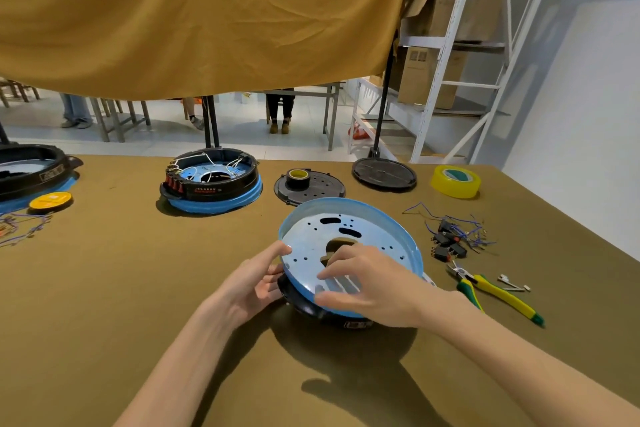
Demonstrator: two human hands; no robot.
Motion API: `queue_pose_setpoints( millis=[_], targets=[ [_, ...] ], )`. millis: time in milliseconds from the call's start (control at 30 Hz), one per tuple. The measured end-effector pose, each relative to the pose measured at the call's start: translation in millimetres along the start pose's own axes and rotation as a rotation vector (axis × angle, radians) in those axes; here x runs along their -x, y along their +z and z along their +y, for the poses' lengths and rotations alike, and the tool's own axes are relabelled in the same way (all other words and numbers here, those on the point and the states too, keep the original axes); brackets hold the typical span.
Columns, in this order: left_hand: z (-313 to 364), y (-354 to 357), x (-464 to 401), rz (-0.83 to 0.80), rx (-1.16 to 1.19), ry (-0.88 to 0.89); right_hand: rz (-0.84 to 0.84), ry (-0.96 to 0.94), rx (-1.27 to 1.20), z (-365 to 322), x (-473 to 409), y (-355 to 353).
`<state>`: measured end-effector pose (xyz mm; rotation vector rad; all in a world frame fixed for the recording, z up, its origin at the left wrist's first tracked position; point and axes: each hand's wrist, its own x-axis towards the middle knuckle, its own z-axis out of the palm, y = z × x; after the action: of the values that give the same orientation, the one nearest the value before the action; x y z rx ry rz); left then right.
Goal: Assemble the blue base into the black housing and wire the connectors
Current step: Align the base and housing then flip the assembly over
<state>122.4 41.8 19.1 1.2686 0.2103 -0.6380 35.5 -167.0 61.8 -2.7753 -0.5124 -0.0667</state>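
A round blue base with holes and slots is tilted over a black housing, whose edge shows under its near rim. My left hand holds the left rim, thumb on the blue edge and fingers curled beneath. My right hand lies on the blue base's inner face, its fingers spread across the slots and its thumb on the near rim. A loose pile of black connectors with blue wires lies to the right.
A wired black-and-blue unit stands at the back centre and another unit at far left. Two black lids, yellow tape, green-yellow pliers and small metal parts lie on the olive table.
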Motion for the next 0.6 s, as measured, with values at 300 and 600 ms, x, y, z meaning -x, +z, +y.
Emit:
queue_pose_setpoints(
  millis=[300,600],
  targets=[
    [19,19,-35,0.089,-0.225,-0.073,0.445,0.169,-0.044,60,6,-7],
    [33,21,-15,0.216,-0.253,-0.084,0.307,0.674,-0.005,110,55,-24]
  ],
)
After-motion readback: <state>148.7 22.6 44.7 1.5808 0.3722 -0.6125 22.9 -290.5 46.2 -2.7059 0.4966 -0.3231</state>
